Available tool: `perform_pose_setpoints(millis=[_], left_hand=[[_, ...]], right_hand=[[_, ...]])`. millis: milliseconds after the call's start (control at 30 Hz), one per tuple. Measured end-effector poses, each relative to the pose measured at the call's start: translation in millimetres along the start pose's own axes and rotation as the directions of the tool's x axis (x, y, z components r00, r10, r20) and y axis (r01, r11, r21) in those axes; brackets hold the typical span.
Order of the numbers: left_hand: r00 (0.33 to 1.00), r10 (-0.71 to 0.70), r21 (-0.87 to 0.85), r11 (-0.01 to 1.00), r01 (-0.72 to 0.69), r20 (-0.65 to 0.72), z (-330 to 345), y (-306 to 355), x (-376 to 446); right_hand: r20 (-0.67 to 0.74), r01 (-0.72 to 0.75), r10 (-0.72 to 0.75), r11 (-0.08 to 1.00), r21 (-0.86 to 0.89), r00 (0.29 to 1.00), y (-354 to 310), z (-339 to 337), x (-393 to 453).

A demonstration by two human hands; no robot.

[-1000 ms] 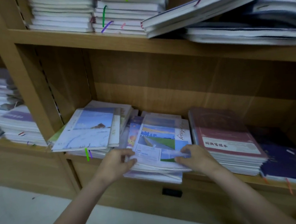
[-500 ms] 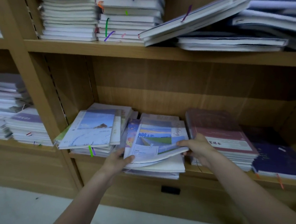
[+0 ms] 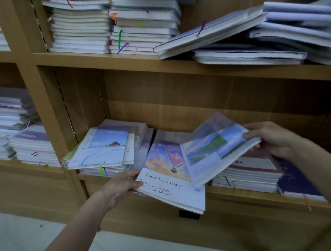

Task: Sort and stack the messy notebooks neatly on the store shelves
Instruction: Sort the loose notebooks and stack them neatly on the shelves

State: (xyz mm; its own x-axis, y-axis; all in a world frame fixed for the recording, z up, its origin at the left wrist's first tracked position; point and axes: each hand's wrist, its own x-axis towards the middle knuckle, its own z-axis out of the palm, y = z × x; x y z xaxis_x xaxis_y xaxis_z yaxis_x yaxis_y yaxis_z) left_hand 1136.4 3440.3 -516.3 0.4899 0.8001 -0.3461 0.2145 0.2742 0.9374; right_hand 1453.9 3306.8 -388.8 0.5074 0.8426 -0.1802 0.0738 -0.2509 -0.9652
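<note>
My right hand (image 3: 269,137) grips the far edge of a landscape-cover notebook (image 3: 217,147), lifted and tilted above the lower shelf. Under it lies the "Cloud" balloon-cover notebook (image 3: 164,176), on top of a small pile that overhangs the shelf's front edge. My left hand (image 3: 123,184) holds that pile at its near left corner. To the left sits a stack topped by a blue sky-cover notebook (image 3: 105,147). A maroon-cover stack (image 3: 250,170) lies to the right, partly hidden by the lifted notebook.
A dark blue notebook pile (image 3: 296,181) sits at the far right of the lower shelf (image 3: 244,195). The upper shelf (image 3: 117,60) carries two tidy stacks and a slanted, messy heap (image 3: 252,35). More stacks (image 3: 14,136) fill the left bay. Pale floor lies below.
My right hand has lifted the landscape-cover notebook off the middle pile and swung it up to the right, uncovering the "Cloud" cover. My left hand stays at the pile's left corner.
</note>
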Motion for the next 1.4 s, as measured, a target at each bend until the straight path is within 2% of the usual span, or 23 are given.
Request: perform_pose_setpoints(millis=[100,167,267,367,467,633,700,767,867,967,1033,1133,1200,1333,1400], left_hand=[[1.0,-0.015,0.052,0.998,0.016,-0.02,9,-3,6],[0.998,-0.028,0.074,0.997,0.031,-0.047,14,-5,9],[0.998,-0.046,0.087,0.995,0.051,-0.049,14,-3,7],[1.0,-0.009,0.146,0.989,0.012,-0.02,8,0,4],[0.999,0.034,0.237,0.971,-0.043,0.043,3,-2,4],[0.999,0.037,0.259,0.965,-0.035,-0.002,5,-10,11],[0.999,0.03,0.231,0.973,-0.023,-0.026,7,-11,11],[0.999,-0.009,0.145,0.989,0.014,-0.038,9,-9,9],[0.999,-0.052,0.024,0.998,0.052,-0.007,8,-5,5],[0.998,-0.017,0.072,0.997,0.021,-0.063,6,-7,6],[0.998,-0.013,0.098,0.995,0.018,-0.056,6,-9,6],[0.999,-0.023,0.129,0.991,0.027,-0.033,5,-9,7],[0.999,-0.035,0.122,0.992,0.039,-0.034,4,-9,8],[0.995,-0.093,-0.049,0.994,0.094,0.026,2,-9,4],[0.991,-0.127,-0.155,0.979,0.133,0.048,-2,-10,2]], right_hand=[[-0.067,0.014,-0.008,0.995,0.095,0.998,6,-15,-5],[-0.031,0.028,-0.025,0.993,0.116,0.999,22,-4,-8],[0.014,0.051,-0.051,0.999,0.015,0.999,54,37,-12],[-0.021,0.019,-0.019,0.999,-0.031,1.0,85,62,-16],[0.009,-0.039,0.039,0.998,0.047,0.999,91,54,-16],[-0.062,-0.017,0.038,0.952,0.304,0.997,54,32,-11],[-0.081,-0.006,0.039,0.929,0.369,0.996,44,36,-13],[-0.046,-0.009,0.028,0.934,0.357,0.999,50,51,-16],[0.065,-0.038,0.025,0.976,0.216,0.998,81,88,-23],[0.062,-0.055,0.05,0.996,0.07,0.997,109,110,-29],[0.081,-0.086,0.075,0.985,0.151,0.994,113,106,-29],[0.137,-0.168,0.122,0.897,0.408,0.983,104,89,-28],[0.142,-0.161,0.104,0.86,0.484,0.984,95,79,-27],[0.092,-0.102,0.061,0.817,0.568,0.994,82,70,-19],[0.109,-0.104,0.05,0.813,0.573,0.993,84,76,-21]])
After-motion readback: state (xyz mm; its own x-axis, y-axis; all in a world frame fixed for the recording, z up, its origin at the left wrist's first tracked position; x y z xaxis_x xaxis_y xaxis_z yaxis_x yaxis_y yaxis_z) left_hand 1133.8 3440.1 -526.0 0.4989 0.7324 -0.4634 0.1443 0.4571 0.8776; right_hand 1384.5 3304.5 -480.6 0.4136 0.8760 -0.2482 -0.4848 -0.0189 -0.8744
